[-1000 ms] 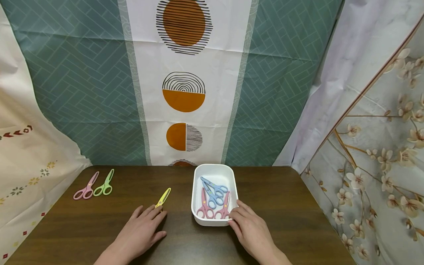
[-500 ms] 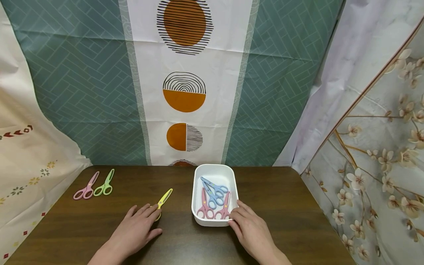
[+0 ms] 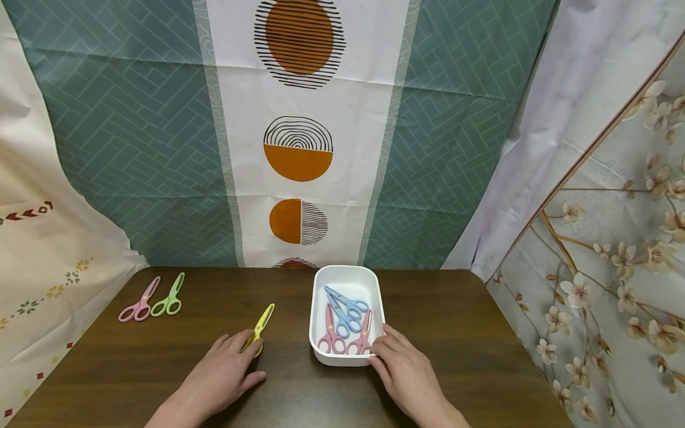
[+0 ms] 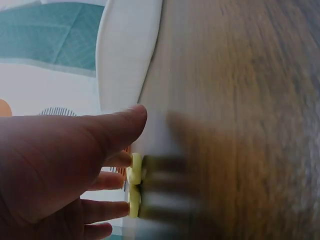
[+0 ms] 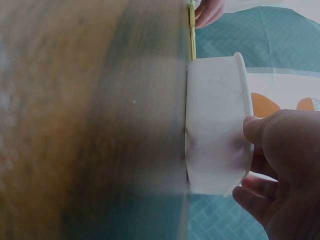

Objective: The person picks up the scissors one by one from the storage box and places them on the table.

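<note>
Yellow scissors (image 3: 259, 331), one pair, lie on the surface (image 3: 455, 321) at nine o'clock from the white tray (image 3: 342, 360). One pink pair (image 3: 143, 302) and one green pair (image 3: 172, 296) lie at ten o'clock from the left hand (image 3: 220, 371), whose outstretched, slightly spread fingers touch the yellow handles. Inside the tray: two blue pairs (image 3: 336, 308), two dusky-pink pairs (image 3: 330, 333). The right hand (image 3: 405, 370) pinches the tray's corner at five o'clock.

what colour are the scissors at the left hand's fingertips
Yellow; the scissors show best in the head view.
</note>
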Demonstrator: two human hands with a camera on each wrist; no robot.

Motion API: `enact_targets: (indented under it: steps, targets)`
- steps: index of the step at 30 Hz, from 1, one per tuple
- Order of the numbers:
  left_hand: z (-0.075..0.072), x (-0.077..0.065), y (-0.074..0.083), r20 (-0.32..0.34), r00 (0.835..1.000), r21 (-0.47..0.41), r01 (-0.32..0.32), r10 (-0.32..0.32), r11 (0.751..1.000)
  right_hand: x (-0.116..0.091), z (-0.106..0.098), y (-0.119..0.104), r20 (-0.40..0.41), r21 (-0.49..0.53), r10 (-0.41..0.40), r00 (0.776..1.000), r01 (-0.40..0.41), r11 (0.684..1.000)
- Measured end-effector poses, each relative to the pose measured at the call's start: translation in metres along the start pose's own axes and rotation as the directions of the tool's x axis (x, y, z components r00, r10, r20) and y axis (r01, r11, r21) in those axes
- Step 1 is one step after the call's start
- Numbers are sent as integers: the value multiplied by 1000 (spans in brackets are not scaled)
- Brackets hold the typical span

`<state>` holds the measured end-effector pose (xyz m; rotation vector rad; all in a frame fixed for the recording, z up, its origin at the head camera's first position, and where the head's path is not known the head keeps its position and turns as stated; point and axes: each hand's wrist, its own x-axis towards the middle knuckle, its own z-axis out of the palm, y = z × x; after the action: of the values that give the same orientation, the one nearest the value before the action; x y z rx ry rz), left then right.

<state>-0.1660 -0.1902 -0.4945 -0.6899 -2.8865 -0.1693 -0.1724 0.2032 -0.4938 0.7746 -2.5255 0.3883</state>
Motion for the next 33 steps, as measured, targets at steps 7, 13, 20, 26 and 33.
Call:
enact_targets:
  steps: [7, 13, 20, 26, 33]
  targets:
    - [-2, -1, 4, 17, 1000, -34, -18, 19, 999, 0, 0, -1, -15, 1, -7, 1000, 7, 1000]
    - [-5, 0, 8, 64, 998, -53, 1, 2, 999, 0, -1, -1, -9, -1, -3, 1000, 3, 1000]
    - [-3, 0, 14, 65, 997, -21, 36, -34, 999, 0, -1, -2, 10, 0, 11, 1000, -11, 1000]
    - [-1, 0, 12, 53, 996, -4, 70, -70, 998, 0, 0, -1, -7, -4, -5, 1000, 5, 1000]
    - [1, 5, 6, 46, 996, 20, 76, -77, 997, 0, 0, -2, 11, -6, 11, 1000, -10, 1000]
